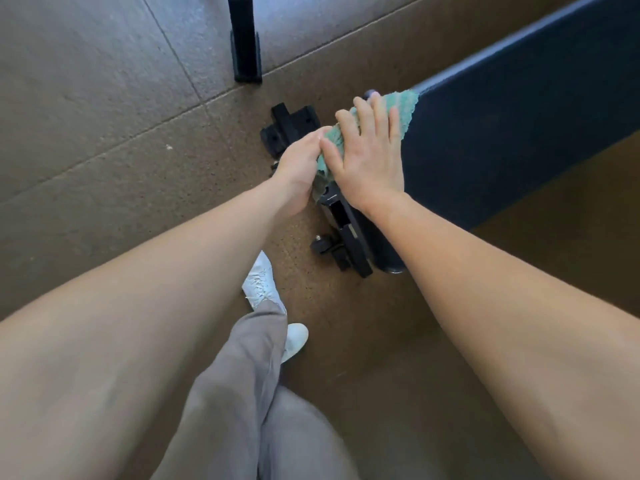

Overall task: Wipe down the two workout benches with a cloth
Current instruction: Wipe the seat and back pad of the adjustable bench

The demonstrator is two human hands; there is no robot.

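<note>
A dark blue padded workout bench [502,126] runs from the centre to the upper right. A green-and-white cloth [403,109] lies over its near end. My right hand [367,157] lies flat on the cloth with fingers spread, pressing it against the pad. My left hand [299,168] grips the cloth's lower left edge at the end of the bench, its fingers curled underneath and mostly hidden. Only one bench is in view.
The bench's black metal base with small wheels [343,237] sits on the brown rubber floor below my hands. A black upright post with a foot [246,46] stands at the top. My white shoes [263,282] and grey trousers are beside the bench base.
</note>
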